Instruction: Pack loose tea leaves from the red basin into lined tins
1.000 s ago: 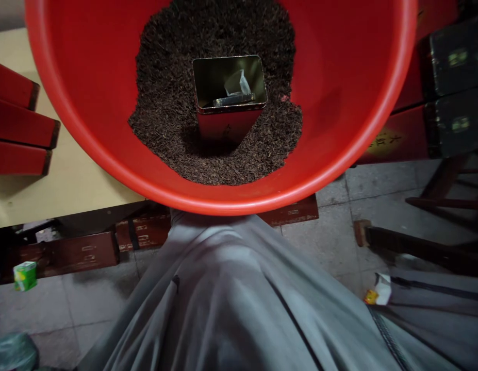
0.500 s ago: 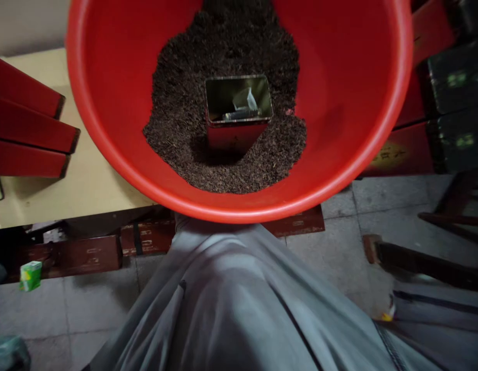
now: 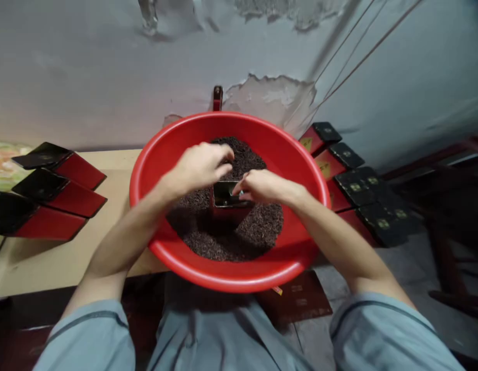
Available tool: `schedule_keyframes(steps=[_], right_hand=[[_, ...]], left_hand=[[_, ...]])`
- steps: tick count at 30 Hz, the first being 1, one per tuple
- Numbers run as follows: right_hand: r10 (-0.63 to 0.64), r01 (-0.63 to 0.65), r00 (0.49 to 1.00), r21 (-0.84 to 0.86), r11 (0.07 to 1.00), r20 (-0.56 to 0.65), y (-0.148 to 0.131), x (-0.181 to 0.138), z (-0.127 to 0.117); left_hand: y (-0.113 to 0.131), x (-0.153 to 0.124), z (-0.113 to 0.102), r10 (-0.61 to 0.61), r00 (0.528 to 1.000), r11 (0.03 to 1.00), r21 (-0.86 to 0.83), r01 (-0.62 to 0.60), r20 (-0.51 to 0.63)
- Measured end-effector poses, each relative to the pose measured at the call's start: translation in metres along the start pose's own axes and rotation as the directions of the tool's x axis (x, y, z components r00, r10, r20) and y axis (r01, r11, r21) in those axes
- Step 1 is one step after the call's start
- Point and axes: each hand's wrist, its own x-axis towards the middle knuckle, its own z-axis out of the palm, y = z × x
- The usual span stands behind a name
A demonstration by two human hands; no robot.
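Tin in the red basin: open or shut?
Open. No lid covers the tin; its rim and dark inner walls show, and the right hand's fingertips are at its mouth.

Nothing can be read: yellow labels (image 3: 324, 167) on the red tins (image 3: 336, 161) and the marks (image 3: 383, 223) on their black lids (image 3: 364, 189) are blurred

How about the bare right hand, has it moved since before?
Yes: the right hand, unseen earlier, has reached into the round red plastic tub, to the open red metal tin.
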Motion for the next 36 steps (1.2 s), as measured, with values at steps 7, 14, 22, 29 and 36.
schedule_keyframes(steps=[7,14,22,29,36], right_hand=[[-0.037,0.042,0.998,-0.112,0.993,0.046,-0.002,0.019,0.017],[0.355,0.04,0.54,0.444,0.895,-0.764,0.065,-0.02,-0.007],[0.81,-0.364,0.541,0.806,0.468,-0.226,0.108,0.013,0.049],[0.551,-0.162,0.657,0.618,0.77,-0.514,0.08,0.004,0.031],[-0.191,0.256,0.962,0.402,0.879,-0.196,0.036,0.001,0.026]], left_hand=[[-0.005,0.002,0.05,-0.083,0.97,0.996,-0.007,0.087,0.23],[-0.016,0.007,0.042,-0.275,0.961,0.958,-0.074,0.277,0.033],[0.017,-0.004,0.04,0.141,0.985,0.978,0.143,-0.155,0.098],[0.035,0.005,0.063,0.182,0.765,0.979,-0.041,-0.2,0.618],[0.019,-0.002,0.037,0.105,0.906,0.994,-0.059,-0.089,0.409]])
